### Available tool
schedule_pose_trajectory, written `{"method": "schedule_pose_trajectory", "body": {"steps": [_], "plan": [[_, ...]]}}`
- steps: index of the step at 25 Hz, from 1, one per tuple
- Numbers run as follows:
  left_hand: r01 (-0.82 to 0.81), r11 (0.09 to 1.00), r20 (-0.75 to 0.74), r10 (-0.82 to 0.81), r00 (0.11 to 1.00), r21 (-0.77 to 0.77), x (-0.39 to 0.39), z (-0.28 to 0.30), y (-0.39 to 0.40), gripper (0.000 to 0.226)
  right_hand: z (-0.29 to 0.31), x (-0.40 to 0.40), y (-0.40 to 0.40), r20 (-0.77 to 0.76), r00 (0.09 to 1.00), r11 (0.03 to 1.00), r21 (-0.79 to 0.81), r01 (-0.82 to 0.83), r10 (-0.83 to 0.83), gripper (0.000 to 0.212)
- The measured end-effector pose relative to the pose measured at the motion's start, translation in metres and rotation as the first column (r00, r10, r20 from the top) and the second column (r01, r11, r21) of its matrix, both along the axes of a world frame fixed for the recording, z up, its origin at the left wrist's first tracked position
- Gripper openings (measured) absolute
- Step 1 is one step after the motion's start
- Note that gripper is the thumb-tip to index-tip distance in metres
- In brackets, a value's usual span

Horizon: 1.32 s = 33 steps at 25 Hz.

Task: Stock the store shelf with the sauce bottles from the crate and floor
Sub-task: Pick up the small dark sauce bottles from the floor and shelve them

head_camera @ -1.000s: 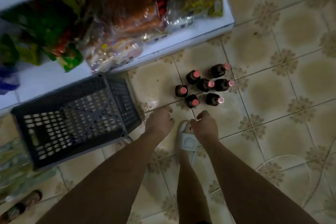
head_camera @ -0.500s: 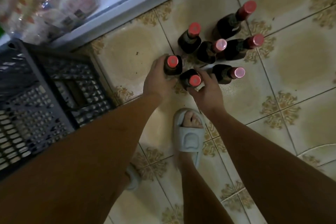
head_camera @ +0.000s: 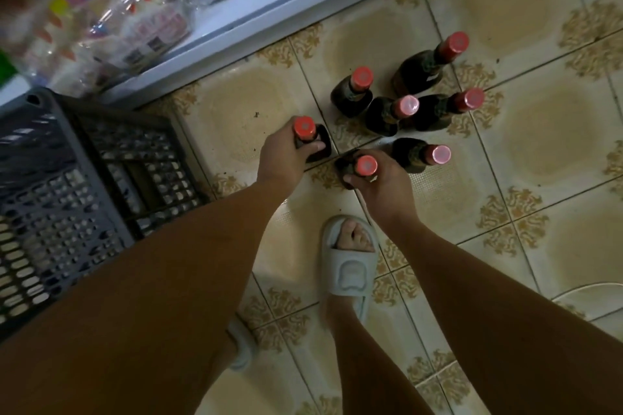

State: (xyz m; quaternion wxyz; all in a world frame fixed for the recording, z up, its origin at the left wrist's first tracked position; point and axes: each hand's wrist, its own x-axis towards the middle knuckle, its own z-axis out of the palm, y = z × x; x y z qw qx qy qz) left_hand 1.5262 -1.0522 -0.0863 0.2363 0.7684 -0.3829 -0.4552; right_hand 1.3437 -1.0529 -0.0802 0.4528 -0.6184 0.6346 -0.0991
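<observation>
The shelf (head_camera: 269,15) runs just beyond the crate (head_camera: 87,185), and you are bent over the floor (head_camera: 546,152) beside that crate. Five sauce bottles (head_camera: 392,114) stand clustered further from the crate than your hands. Your left hand (head_camera: 286,158) grips one bottle (head_camera: 305,130) below its red cap; your right hand (head_camera: 381,184) grips another (head_camera: 365,166) likewise. They look glassy and heavy: hold the shoulder, not the cap.

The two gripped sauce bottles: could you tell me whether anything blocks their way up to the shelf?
Nothing visible does. The left hand and right hand each grip a bottle, with bare floor between them and the shelf edge; the crate sits aside.
</observation>
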Motion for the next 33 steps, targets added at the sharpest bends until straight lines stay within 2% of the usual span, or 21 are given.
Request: {"method": "schedule_pose_trajectory", "body": {"steps": [3, 7, 11, 15, 18, 20, 25, 27, 33], "plan": [[-0.01, 1.0, 0.019, 0.01, 1.0, 0.004, 0.02, 0.035, 0.01, 0.038, 0.033, 0.006, 0.005, -0.061, 0.998, 1.0, 0.023, 0.005, -0.003, 0.029], [-0.101, 0.995, -0.001, 0.101, 0.995, -0.007, 0.054, 0.108, 0.018, 0.042, 0.106, 0.021, 0.007, -0.124, 0.991, 0.999, -0.007, -0.045, 0.044, 0.04], [-0.179, 0.982, -0.088, 0.173, 0.981, -0.064, 0.092, 0.206, 0.02, 0.044, 0.201, 0.052, -0.007, -0.101, 0.987, 0.99, -0.053, -0.128, 0.122, 0.045], [-0.306, 0.945, -0.234, 0.272, 0.933, -0.119, 0.136, 0.302, 0.016, 0.046, 0.297, 0.101, -0.029, -0.016, 0.997, 0.995, -0.063, -0.081, 0.08, 0.053], [-0.323, 0.929, -0.231, 0.279, 0.932, -0.183, 0.176, 0.357, 0.015, 0.042, 0.355, 0.142, -0.043, 0.072, 0.997, 0.996, -0.087, -0.032, 0.038, 0.04], [-0.337, 0.91, -0.26, 0.274, 0.926, -0.243, 0.199, 0.387, 0.016, 0.041, 0.388, 0.169, -0.051, 0.11, 0.991, 0.989, -0.132, -0.062, 0.077, 0.031], [-0.417, 0.826, -0.332, 0.299, 0.895, -0.38, 0.266, 0.452, 0.021, 0.018, 0.455, 0.246, -0.064, 0.132, 0.947, 0.914, -0.33, -0.235, 0.292, 0.031], [-0.453, 0.781, -0.34, 0.324, 0.883, -0.43, 0.299, 0.474, 0.026, 0.016, 0.477, 0.282, -0.068, 0.117, 0.932, 0.875, -0.399, -0.273, 0.344, 0.029], [-0.487, 0.68, -0.315, 0.372, 0.873, -0.548, 0.388, 0.542, 0.053, 0.018, 0.549, 0.39, -0.064, 0.137, 0.906, 0.763, -0.598, -0.247, 0.401, 0.028]]}}
